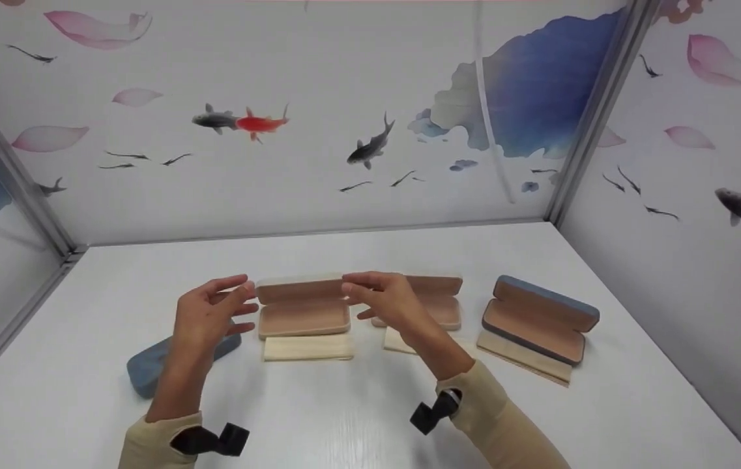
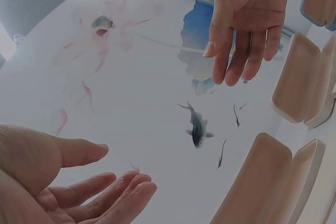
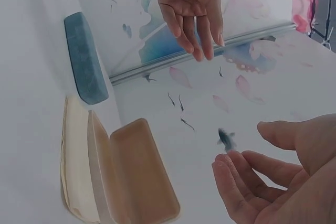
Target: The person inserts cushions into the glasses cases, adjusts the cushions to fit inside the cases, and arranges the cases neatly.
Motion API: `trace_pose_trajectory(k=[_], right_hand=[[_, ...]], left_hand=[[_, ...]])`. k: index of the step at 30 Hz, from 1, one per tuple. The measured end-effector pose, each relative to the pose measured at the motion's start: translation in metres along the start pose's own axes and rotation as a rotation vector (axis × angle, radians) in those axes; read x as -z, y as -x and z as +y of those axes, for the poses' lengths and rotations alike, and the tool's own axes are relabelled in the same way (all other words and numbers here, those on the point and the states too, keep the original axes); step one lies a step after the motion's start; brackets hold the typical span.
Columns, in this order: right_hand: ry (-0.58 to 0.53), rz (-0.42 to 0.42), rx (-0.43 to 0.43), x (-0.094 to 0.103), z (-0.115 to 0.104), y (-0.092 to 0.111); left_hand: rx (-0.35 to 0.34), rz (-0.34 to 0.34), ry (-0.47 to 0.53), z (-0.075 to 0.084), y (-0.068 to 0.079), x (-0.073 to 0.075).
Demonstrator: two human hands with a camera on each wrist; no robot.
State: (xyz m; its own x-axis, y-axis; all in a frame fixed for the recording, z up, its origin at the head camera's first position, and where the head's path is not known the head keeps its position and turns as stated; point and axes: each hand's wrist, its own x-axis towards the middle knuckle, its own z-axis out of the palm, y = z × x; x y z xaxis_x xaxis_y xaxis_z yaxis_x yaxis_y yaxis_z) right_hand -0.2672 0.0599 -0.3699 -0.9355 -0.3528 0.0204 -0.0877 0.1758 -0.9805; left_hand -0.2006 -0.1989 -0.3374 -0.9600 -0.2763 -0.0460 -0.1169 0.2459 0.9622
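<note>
One open cream case [image 1: 304, 319] lies on the bench [image 1: 350, 417], between the left grip [image 1: 206, 316] and the right grip [image 1: 388, 301] in the head view, its long axis running left to right, from one bare hand towards the other. That lengthwise line looks like the relation that counts: the left grip lines up with the case's left end, the right grip with its right. Both hover empty, thumbs apart from the fingers, and the wrist views show them clear of the case; which is nearer I cannot tell. A folded cloth [image 1: 308, 348] lies just in front, parallel to the case. Rightward, a second cream case [image 1: 440, 312] stands open, partly behind the right grip, then an open blue case [image 1: 533, 331] at a slant; leftward, a closed blue case [image 1: 147, 366] is partly hidden by the left forearm [image 1: 182, 378].
</note>
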Motion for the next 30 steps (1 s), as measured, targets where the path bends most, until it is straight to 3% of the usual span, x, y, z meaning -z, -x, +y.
trace_pose_trajectory(k=[15,30], right_hand=[[0.018,0.021,-0.066,0.001,0.028,-0.006],[0.051,-0.029,-0.132,-0.007,0.053,-0.013]], left_hand=[[0.039,-0.051,0.042,-0.034,-0.014,-0.010],[0.097,-0.055,-0.047,-0.053,-0.028,-0.019]])
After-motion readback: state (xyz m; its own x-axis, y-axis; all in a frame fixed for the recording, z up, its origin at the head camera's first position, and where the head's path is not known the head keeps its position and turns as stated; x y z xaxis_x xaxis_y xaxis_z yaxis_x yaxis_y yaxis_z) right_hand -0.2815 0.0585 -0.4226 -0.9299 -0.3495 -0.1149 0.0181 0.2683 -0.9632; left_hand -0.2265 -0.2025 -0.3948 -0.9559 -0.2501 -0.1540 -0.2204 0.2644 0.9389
